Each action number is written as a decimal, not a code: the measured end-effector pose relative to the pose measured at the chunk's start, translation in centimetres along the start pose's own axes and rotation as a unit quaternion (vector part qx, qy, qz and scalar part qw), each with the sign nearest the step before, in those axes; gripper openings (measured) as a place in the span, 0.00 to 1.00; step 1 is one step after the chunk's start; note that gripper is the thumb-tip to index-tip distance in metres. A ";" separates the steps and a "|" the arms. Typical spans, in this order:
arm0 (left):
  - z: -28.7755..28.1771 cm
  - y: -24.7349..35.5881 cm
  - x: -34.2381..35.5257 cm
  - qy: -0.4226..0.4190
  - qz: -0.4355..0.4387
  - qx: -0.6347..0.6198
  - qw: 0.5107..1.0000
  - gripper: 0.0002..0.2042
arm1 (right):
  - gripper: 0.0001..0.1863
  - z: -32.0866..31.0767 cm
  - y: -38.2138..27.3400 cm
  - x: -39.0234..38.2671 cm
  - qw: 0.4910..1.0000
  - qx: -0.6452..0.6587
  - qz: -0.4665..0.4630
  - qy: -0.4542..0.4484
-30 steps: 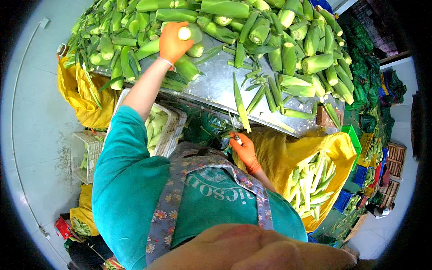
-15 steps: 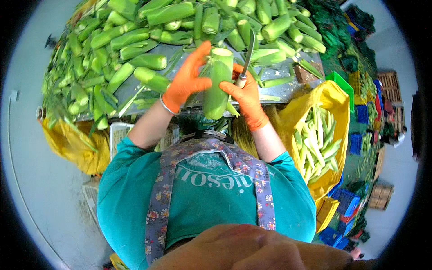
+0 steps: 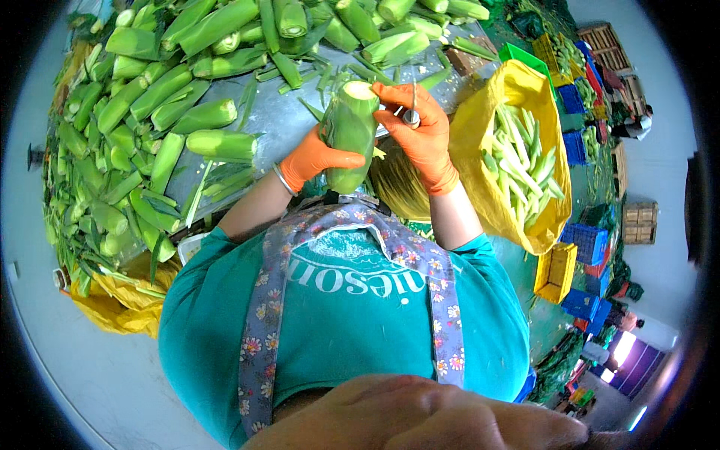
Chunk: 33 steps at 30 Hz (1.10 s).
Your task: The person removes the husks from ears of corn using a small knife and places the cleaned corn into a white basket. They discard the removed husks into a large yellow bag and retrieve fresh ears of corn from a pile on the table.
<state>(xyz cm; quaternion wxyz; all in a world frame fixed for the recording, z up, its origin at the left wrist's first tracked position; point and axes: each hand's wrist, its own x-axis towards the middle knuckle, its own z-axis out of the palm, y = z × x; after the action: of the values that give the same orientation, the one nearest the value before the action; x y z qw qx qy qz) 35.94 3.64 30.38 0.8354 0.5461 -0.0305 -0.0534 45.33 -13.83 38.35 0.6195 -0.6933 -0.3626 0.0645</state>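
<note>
In front of my chest an ear of corn [image 3: 348,131] stands nearly upright in its green husk, with a pale cut face at the top. My left hand [image 3: 313,159], in an orange glove, is closed round its left side, thumb across the front. On the other side my right hand [image 3: 421,142], gloved the same way, keeps a knife [image 3: 412,116] in its grip. Thumb and forefinger of that hand reach to the ear's upper right edge. Most of the knife is hidden by the fingers or seen end-on.
Unpeeled corn ears [image 3: 157,94] lie heaped over the metal table [image 3: 281,97] ahead and to the left. At right hangs a yellow sack [image 3: 469,142] holding pale green husk pieces [image 3: 519,169]. Beyond it are crates, among them a yellow crate [image 3: 555,271]. Another yellow sack [image 3: 120,300] hangs at left.
The ear has tilted and shifted slightly left. My right thumb and forefinger have moved up to its cut top, and the knife has turned so its curved blade no longer shows plainly. The view has swung right.
</note>
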 end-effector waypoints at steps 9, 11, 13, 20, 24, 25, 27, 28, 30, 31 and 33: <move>5.0 -0.2 3.3 -0.076 -0.037 -0.014 0.996 0.29 | 0.06 -6.5 1.0 -2.2 0.994 0.098 0.006 0.049; 6.1 -0.6 4.1 -0.081 -0.066 0.018 0.994 0.37 | 0.05 -7.5 1.7 -3.0 0.993 0.097 0.009 0.073; 7.3 -1.1 4.8 -0.078 -0.062 0.021 0.995 0.37 | 0.05 -8.6 2.8 -3.5 0.992 0.082 -0.031 0.093; 8.9 -2.6 6.1 -0.090 -0.016 -0.033 0.995 0.33 | 0.07 -12.5 2.8 -4.7 0.984 -0.112 -0.121 0.062; 9.2 -3.6 7.8 -0.021 -0.068 -0.253 0.965 0.36 | 0.13 -11.6 1.5 -7.2 0.980 -0.109 -0.155 -0.054; 9.4 -3.5 7.8 -0.012 -0.053 -0.232 0.971 0.37 | 0.12 -11.8 2.1 -7.4 0.983 -0.105 -0.154 -0.013; 9.6 -3.1 7.9 -0.008 -0.064 -0.231 0.971 0.38 | 0.09 -11.7 3.1 -6.8 0.986 -0.079 -0.113 0.094; 9.8 -3.0 7.7 -0.005 -0.066 -0.231 0.971 0.38 | 0.04 -11.8 3.5 -6.1 0.981 -0.059 -0.145 0.112; 9.9 -3.0 7.7 -0.041 -0.093 -0.219 0.970 0.37 | 0.05 -10.3 0.7 -6.2 0.936 0.312 0.099 0.134; 9.8 -2.9 7.8 -0.043 -0.093 -0.220 0.970 0.37 | 0.05 -10.5 0.7 -6.5 0.936 0.309 0.099 0.136; 8.0 -3.5 8.7 0.066 -0.039 -0.193 0.978 0.36 | 0.06 -11.6 1.5 -7.4 0.924 0.306 0.217 0.070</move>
<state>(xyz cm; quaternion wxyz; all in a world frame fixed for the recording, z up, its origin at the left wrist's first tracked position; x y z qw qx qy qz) 43.51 -6.05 30.29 0.9226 0.3775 0.0574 -0.0549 46.83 -27.47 36.97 0.7962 -0.5345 -0.1216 0.2562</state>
